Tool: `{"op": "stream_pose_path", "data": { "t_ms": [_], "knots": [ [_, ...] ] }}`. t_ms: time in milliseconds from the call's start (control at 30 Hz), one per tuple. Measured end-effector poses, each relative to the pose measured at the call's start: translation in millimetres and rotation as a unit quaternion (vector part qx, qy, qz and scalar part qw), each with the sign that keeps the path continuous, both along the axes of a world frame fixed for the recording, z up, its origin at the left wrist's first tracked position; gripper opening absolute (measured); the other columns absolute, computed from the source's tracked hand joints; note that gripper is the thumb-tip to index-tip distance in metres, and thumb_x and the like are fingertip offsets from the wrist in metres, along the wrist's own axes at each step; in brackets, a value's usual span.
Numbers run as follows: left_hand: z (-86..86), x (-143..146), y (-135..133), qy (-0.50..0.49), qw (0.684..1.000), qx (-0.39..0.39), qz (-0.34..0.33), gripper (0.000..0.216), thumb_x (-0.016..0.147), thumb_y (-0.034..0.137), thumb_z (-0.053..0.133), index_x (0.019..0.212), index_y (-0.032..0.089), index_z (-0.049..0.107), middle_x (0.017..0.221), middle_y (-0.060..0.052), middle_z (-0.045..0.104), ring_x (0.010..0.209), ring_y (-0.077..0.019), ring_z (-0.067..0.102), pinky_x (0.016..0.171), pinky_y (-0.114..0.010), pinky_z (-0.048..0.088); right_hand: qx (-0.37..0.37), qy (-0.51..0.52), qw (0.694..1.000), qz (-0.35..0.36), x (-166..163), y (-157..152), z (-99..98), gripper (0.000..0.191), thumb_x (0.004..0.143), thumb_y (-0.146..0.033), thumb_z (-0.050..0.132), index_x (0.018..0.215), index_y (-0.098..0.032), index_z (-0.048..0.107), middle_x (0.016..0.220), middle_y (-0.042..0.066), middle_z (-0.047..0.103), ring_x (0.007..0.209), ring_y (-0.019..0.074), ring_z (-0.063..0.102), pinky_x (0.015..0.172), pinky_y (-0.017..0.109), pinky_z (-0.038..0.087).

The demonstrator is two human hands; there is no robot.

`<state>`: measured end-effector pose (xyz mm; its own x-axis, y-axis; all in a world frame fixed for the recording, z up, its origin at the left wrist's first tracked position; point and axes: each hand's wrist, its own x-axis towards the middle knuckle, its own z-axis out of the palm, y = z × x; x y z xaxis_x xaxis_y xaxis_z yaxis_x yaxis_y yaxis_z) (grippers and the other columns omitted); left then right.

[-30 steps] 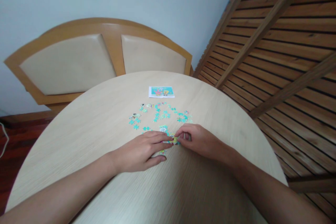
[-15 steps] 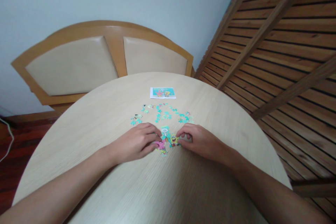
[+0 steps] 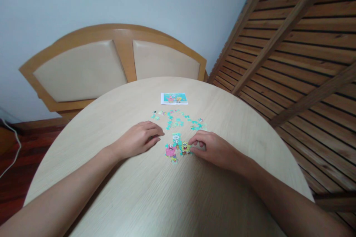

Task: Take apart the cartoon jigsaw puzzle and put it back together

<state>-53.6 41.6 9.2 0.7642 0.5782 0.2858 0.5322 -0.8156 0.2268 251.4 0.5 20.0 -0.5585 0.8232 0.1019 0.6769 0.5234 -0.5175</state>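
A partly joined jigsaw puzzle (image 3: 176,148) lies flat on the table, showing a pink starfish, a pale green figure and a yellow sponge character. At its right edge is my right hand (image 3: 215,148), thumb and forefinger apart beside the yellow character, the other fingers curled. I see no piece held there. My left hand (image 3: 141,139) rests palm down to the left of the puzzle, fingers forward and thumb apart. It covers the spot of some loose pieces; anything under its fingers is hidden. Beyond the hands lie several loose puzzle pieces (image 3: 169,123), mostly turquoise.
A picture card (image 3: 175,99) with the same characters lies farther back on the round wooden table (image 3: 133,200). Behind the table stands a wooden bench with a padded back (image 3: 167,59). A slatted wooden panel (image 3: 278,63) leans along the right side.
My left hand has drawn off the pink starfish part and moved left and slightly away, over the loose pieces at the left. My right hand stays at the puzzle's right edge.
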Motion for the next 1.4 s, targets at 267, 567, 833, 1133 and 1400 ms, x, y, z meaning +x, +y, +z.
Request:
{"op": "stream_pose_path", "data": {
  "t_ms": [267, 567, 833, 1133, 1400],
  "knots": [
    [-19.8, 4.7, 13.4, 0.021, 0.991, 0.032, 0.125, 0.051, 0.104, 0.048, 0.048, 0.14, 0.013, 0.055, 0.149, -0.017, 0.054, 0.139, -0.0327, 0.049, 0.116, -0.054, 0.04, 0.021, 0.013, 1.0, 0.013, -2.6, 0.7, -5.9, 0.019, 0.091, -0.025, 0.066, 0.108, -0.019, 0.074, 0.109, 0.008, 0.072, 0.095, 0.021, 0.066, 0.087, 0.035, 0.05],
    [-22.0, 11.1, 21.1, 0.025, 0.99, 0.009, 0.139, 0.063, 0.103, 0.056, 0.042, 0.149, 0.014, 0.044, 0.157, -0.016, 0.045, 0.148, -0.0359, 0.035, 0.119, -0.058, 0.032, 0.021, 0.011, 1.0, 0.011, -4.1, -0.3, -6.7, 0.018, 0.092, -0.023, 0.066, 0.107, -0.02, 0.074, 0.109, 0.007, 0.071, 0.1, 0.0213, 0.066, 0.092, 0.035, 0.05],
    [-18.0, 14.5, 16.7, 0.05, 0.992, 0.02, 0.11, 0.062, 0.103, 0.058, 0.04, 0.151, 0.018, 0.043, 0.155, -0.013, 0.048, 0.145, -0.0377, 0.039, 0.119, -0.059, 0.029, 0.021, 0.015, 1.0, 0.005, -4.1, 0.7, -6.3, 0.019, 0.091, -0.025, 0.067, 0.108, -0.02, 0.074, 0.11, 0.007, 0.071, 0.098, 0.0212, 0.066, 0.089, 0.035, 0.05],
    [-1.9, 16.8, -3.3, 0.047, 0.99, 0.081, 0.107, 0.029, 0.102, 0.032, 0.048, 0.122, 0.017, 0.062, 0.116, -0.013, 0.066, 0.112, -0.0298, 0.061, 0.105, -0.053, 0.044, 0.013, 0.013, 1.0, 0.007, -1.8, 0.2, -5.1, 0.019, 0.091, -0.024, 0.067, 0.108, -0.021, 0.074, 0.11, 0.007, 0.071, 0.095, 0.0204, 0.066, 0.087, 0.034, 0.05],
    [-1.5, 16.3, -5.7, 0.036, 0.992, 0.076, 0.098, 0.025, 0.101, 0.028, 0.049, 0.112, 0.019, 0.069, 0.115, -0.01, 0.068, 0.11, -0.0269, 0.06, 0.104, -0.051, 0.045, 0.009, 0.018, 1.0, 0.016, 0.3, 1.0, -6.0, 0.019, 0.091, -0.024, 0.066, 0.108, -0.021, 0.073, 0.11, 0.007, 0.071, 0.103, 0.0224, 0.066, 0.093, 0.037, 0.05]
  ]
}}
